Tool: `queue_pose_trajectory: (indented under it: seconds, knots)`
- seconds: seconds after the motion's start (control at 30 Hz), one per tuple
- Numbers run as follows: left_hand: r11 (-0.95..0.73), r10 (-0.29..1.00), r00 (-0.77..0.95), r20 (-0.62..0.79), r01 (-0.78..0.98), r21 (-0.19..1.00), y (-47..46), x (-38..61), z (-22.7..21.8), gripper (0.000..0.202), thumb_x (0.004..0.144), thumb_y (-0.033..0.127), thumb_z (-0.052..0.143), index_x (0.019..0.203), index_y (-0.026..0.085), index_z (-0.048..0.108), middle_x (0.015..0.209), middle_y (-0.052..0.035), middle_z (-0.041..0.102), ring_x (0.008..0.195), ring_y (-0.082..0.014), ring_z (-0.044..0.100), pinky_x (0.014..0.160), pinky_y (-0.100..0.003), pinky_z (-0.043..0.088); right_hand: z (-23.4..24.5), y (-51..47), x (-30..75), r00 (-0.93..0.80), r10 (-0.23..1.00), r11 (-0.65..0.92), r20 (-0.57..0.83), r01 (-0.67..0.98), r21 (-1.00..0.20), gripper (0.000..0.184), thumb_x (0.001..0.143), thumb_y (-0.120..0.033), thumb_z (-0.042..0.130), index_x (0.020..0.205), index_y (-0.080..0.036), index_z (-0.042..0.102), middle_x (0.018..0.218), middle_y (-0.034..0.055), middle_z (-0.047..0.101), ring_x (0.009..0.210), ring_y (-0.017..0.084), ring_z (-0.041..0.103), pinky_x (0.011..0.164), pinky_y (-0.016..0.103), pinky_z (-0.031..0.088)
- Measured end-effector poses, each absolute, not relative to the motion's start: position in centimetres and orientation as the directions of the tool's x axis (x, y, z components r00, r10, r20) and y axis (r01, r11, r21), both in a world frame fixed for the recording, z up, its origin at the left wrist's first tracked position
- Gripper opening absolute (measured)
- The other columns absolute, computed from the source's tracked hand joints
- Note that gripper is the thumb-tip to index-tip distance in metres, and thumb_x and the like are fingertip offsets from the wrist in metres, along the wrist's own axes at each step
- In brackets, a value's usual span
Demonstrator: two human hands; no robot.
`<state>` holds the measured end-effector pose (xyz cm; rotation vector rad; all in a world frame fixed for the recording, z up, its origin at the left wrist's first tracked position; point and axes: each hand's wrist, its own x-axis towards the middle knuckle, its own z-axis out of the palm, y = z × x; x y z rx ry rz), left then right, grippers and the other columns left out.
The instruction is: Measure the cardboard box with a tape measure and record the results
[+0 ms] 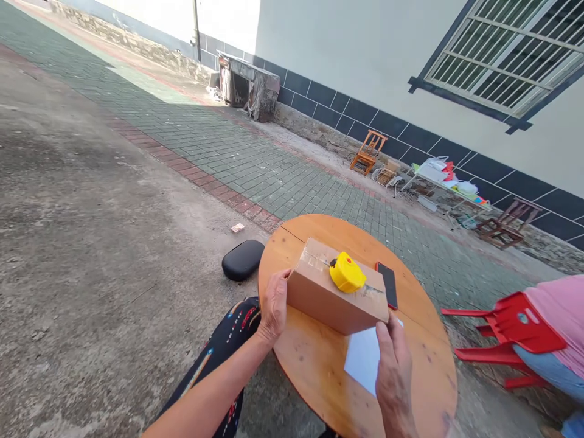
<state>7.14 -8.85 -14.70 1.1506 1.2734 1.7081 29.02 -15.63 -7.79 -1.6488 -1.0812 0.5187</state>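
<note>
Bracing a brown, rectangular cardboard box (319,302) by its ends on a round, varnished wooden table (301,371), the half-curled left hand (275,304) cups one end, its fingertips hard to make out, while the bent right hand (393,362) grips the opposite corner. Stiff-walled and probably light, the box suits this end-to-end hold; the yellow plastic tape measure (347,274) on top could slide if tilted.
</note>
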Motion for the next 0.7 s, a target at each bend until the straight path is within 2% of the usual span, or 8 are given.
queue_pose_trajectory:
  seconds: [0.1,0.23,0.4,0.5,0.57,0.6,0.63,0.7]
  knots:
    - [-0.267,0.899,-0.365,0.243,-0.014,0.964,-8.7,7.3,-14.8,0.049,0.101,0.055,0.035,0.115,0.020,0.066,0.117,-0.0097,0.067,0.113,-0.0246,0.061,0.105,-0.040,0.045,-5.3,-15.4,28.6,0.528,0.795,-0.016,0.298,0.509,-0.861,0.076,0.081,-0.063,0.062,0.141,-0.018,0.052,0.145,0.0138,0.053,0.124,0.035,0.054,0.104,0.051,0.040]
    - [-0.265,0.899,-0.363,0.246,-0.002,0.964,-8.6,7.4,-15.1,0.048,0.101,0.053,0.034,0.116,0.019,0.065,0.119,-0.0103,0.067,0.116,-0.0252,0.059,0.108,-0.042,0.042,-2.5,-13.8,26.6,0.325,0.840,0.105,0.435,0.689,-0.717,0.071,0.078,-0.060,0.065,0.137,-0.021,0.054,0.148,0.0129,0.051,0.126,0.035,0.053,0.105,0.051,0.041]
    - [-0.261,0.903,-0.353,0.244,-0.002,0.965,-8.6,7.3,-15.1,0.049,0.101,0.053,0.033,0.116,0.020,0.066,0.119,-0.0097,0.067,0.116,-0.0245,0.060,0.107,-0.041,0.044,-1.6,-10.0,23.9,0.133,0.890,0.158,0.435,0.807,-0.570,0.088,0.073,-0.064,0.068,0.144,-0.016,0.046,0.145,0.0187,0.053,0.131,0.036,0.048,0.109,0.055,0.035]
    - [-0.261,0.902,-0.356,0.245,0.004,0.965,-8.7,7.3,-15.0,0.048,0.101,0.053,0.034,0.114,0.021,0.067,0.118,-0.0092,0.068,0.114,-0.0247,0.061,0.105,-0.041,0.045,-1.6,-8.4,23.2,0.083,0.903,0.148,0.422,0.861,-0.487,0.085,0.069,-0.063,0.071,0.138,-0.017,0.054,0.129,0.0172,0.065,0.122,0.038,0.054,0.106,0.056,0.036]
    - [-0.261,0.900,-0.360,0.246,0.007,0.965,-8.6,7.3,-15.0,0.048,0.101,0.053,0.033,0.114,0.021,0.067,0.118,-0.0093,0.068,0.114,-0.0249,0.061,0.105,-0.042,0.046,-1.5,-8.1,23.1,0.112,0.907,0.130,0.406,0.843,-0.521,0.076,0.068,-0.061,0.072,0.130,-0.018,0.062,0.119,0.0145,0.069,0.114,0.036,0.058,0.102,0.054,0.040]
    - [-0.260,0.899,-0.362,0.245,0.007,0.965,-8.5,7.3,-15.0,0.049,0.101,0.053,0.032,0.114,0.021,0.067,0.118,-0.0094,0.069,0.114,-0.0251,0.061,0.105,-0.042,0.046,-1.4,-8.3,23.2,0.153,0.908,0.119,0.390,0.799,-0.590,0.073,0.068,-0.060,0.072,0.127,-0.018,0.064,0.117,0.0134,0.070,0.110,0.034,0.060,0.099,0.051,0.043]
    - [-0.260,0.899,-0.363,0.245,0.007,0.966,-8.5,7.4,-15.0,0.049,0.101,0.053,0.032,0.115,0.021,0.067,0.117,-0.0094,0.069,0.114,-0.0252,0.061,0.105,-0.043,0.045,-1.2,-8.7,23.3,0.207,0.908,0.112,0.365,0.719,-0.686,0.071,0.069,-0.060,0.072,0.126,-0.018,0.065,0.117,0.0125,0.070,0.107,0.032,0.062,0.096,0.048,0.046]
    - [-0.260,0.900,-0.361,0.244,0.004,0.966,-8.4,7.4,-15.1,0.050,0.101,0.053,0.032,0.114,0.021,0.067,0.116,-0.0095,0.069,0.114,-0.0254,0.061,0.105,-0.043,0.045,-0.7,-10.0,23.5,0.294,0.912,0.132,0.285,0.447,-0.885,0.070,0.071,-0.060,0.072,0.127,-0.019,0.064,0.116,0.0115,0.070,0.101,0.030,0.065,0.089,0.044,0.050]
